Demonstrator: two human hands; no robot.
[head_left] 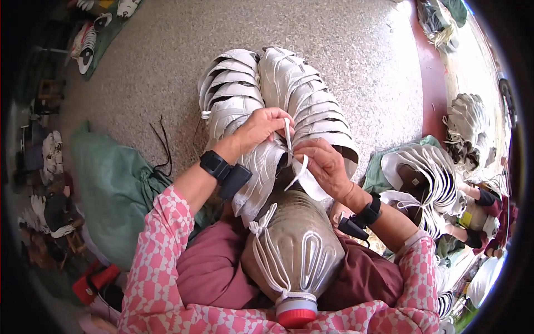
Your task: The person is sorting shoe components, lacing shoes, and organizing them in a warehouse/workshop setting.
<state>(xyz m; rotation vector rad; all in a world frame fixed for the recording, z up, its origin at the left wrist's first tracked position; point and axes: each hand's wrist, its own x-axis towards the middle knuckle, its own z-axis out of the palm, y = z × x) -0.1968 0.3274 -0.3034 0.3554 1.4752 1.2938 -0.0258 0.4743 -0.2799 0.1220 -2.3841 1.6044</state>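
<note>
Closest to the camera, a big plastic bottle (290, 234) lies with its red cap (296, 317) toward the wearer, cords (257, 227) looped over its glossy, ribbed, brownish wall. Just beyond the bottle's far end, a thin white lace (287, 133) is worked between two rows of nested shoe uppers. The left hand (260, 127) has thumb and fingertips pinched together on one length; the right hand (324, 161), fingers curled and nearly closed, grips another part beside the crossing. How tight either pinch is cannot be told.

The lace could slip or slacken, since only fingertips seem to hold it; an uneven pull might skew the uppers, whose overlapping layers look loosely stacked.

Farther past the bottle, the left row (236, 106) and right row (311, 92) curve like pale, scaly shells, matte and seamed, on speckled, hard flooring (167, 61). Left of the bottle slumps a creased green woven sack (111, 183).
</note>
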